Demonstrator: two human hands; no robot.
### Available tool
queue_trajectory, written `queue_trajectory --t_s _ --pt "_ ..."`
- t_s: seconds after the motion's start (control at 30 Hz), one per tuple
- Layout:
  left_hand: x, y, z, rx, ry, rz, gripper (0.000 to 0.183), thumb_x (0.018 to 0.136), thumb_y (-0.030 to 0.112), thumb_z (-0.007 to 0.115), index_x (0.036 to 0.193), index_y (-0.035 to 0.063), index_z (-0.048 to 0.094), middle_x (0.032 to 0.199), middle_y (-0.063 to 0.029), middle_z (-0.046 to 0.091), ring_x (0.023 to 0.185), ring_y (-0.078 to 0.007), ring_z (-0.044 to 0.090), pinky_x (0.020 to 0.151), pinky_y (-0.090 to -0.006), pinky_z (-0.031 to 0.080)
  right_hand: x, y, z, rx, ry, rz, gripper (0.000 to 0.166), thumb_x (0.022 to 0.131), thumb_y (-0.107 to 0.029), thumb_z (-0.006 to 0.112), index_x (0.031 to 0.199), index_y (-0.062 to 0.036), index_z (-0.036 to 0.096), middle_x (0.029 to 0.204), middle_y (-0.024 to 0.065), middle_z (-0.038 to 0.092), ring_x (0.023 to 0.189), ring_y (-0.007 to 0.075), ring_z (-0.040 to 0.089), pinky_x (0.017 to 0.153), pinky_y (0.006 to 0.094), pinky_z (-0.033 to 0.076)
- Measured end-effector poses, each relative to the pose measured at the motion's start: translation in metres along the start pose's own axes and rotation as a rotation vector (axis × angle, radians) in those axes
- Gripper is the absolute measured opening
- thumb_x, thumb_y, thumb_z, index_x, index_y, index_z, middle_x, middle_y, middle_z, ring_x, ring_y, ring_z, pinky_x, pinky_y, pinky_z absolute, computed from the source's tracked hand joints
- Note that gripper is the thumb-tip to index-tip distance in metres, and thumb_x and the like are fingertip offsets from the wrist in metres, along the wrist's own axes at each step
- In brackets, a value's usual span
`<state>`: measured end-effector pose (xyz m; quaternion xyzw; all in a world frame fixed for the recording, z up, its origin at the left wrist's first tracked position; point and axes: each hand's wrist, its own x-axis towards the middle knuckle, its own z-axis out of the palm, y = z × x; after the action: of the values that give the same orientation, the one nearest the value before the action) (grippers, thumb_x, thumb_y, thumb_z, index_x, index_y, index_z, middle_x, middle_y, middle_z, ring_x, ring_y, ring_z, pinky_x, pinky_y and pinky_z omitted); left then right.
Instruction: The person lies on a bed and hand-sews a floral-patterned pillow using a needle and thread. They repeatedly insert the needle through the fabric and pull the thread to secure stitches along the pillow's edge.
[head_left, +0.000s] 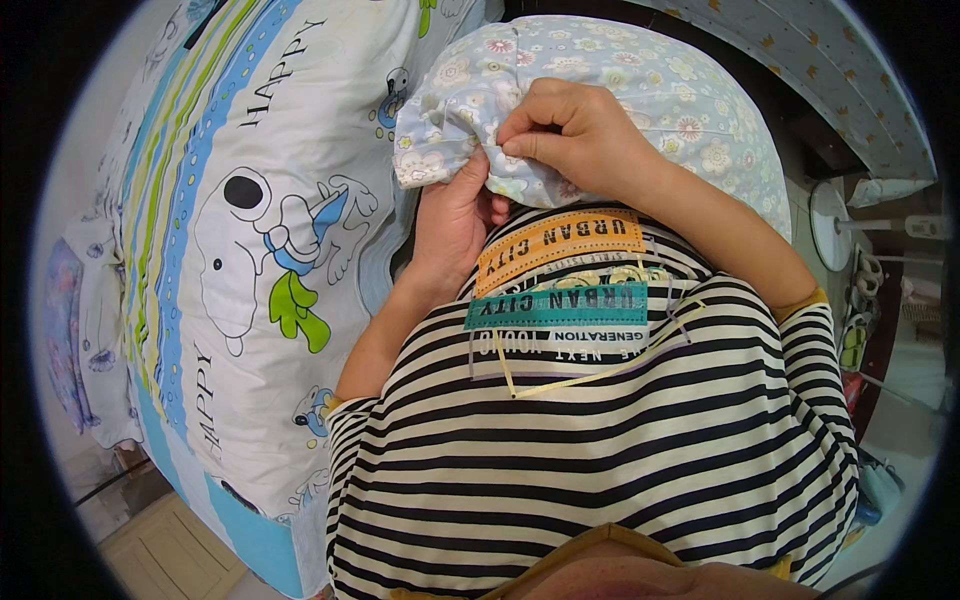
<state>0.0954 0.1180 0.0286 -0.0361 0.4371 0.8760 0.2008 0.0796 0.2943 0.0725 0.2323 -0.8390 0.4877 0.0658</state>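
Note:
A stuffed light-blue floral fabric cover (679, 97), rounded like a full pillow, lies across my lap in front of the striped shirt. At its left end the cloth is gathered into folds. My left hand (459, 217) holds the edge of this gathered part from below, its thumb on top and its fingers partly hidden beneath the cloth. My right hand (562, 135) pinches the fabric between thumb and forefinger just to the right of the left thumb. Whether a zipper, tie or needle lies between the fingertips cannot be told.
A bed with a white cartoon-print cover (247, 285) and striped border runs along the left. A pale patterned curtain or cloth (840, 82) hangs at the upper right. At the right are a round white stand base (829, 225) and shoes (855, 341) on a rack.

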Motion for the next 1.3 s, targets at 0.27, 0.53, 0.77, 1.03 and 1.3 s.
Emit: queue_trajectory --t_s 0.27,0.53,0.77,1.03,1.3 --pt "-0.006 -0.001 0.004 0.094 0.081 0.072 0.025 0.092 0.021 0.056 0.109 0.0029 0.053 0.083 -0.0027 0.059 0.059 -0.0087 0.048 0.048 -0.0205 0.038 -0.007 0.0 -0.007 -0.139 0.061 -0.05 0.009 0.077 -0.004 0.067 0.085 -0.002 0.065 0.079 0.0071 0.059 0.071 0.0184 0.059 0.063 0.0281 0.046" --pt "-0.005 -0.003 0.005 0.155 0.067 0.142 0.025 0.092 0.023 0.057 0.11 0.0059 0.053 0.084 -0.0014 0.058 0.059 -0.0086 0.049 0.05 -0.0209 0.04 -0.002 -0.016 0.0 -0.245 0.09 -0.249 0.011 0.078 -0.007 0.065 0.089 -0.005 0.064 0.085 0.0065 0.059 0.072 0.0242 0.059 0.062 0.0317 0.048" --pt "-0.007 -0.004 0.004 0.207 0.048 0.168 0.022 0.093 0.023 0.057 0.106 0.0065 0.054 0.081 -0.0019 0.056 0.058 -0.0092 0.049 0.051 -0.0224 0.041 0.006 -0.018 0.002 -0.528 -0.081 -0.497 0.014 0.072 -0.012 0.064 0.085 -0.0081 0.06 0.09 0.0038 0.055 0.074 0.0224 0.06 0.062 0.0333 0.05" --pt "-0.003 -0.007 -0.006 0.162 0.068 0.219 0.021 0.09 0.021 0.061 0.101 0.0043 0.054 0.078 -0.0049 0.058 0.056 -0.0117 0.051 0.048 -0.0232 0.04 0.02 -0.03 0.008 -0.596 -0.169 -0.479 0.016 0.07 -0.012 0.062 0.082 -0.0062 0.054 0.087 0.0062 0.053 0.079 0.0235 0.06 0.062 0.0348 0.051" --pt "-0.007 -0.001 0.009 0.232 0.186 0.292 0.017 0.09 0.019 0.057 0.098 0.0034 0.055 0.075 -0.005 0.059 0.053 -0.0125 0.048 0.046 -0.0237 0.037 0.026 -0.052 -0.016 0.426 0.313 -0.297 0.012 0.088 -0.019 0.055 0.089 -0.0076 0.055 0.08 0.0071 0.059 0.073 0.0238 0.062 0.063 0.0327 0.051"
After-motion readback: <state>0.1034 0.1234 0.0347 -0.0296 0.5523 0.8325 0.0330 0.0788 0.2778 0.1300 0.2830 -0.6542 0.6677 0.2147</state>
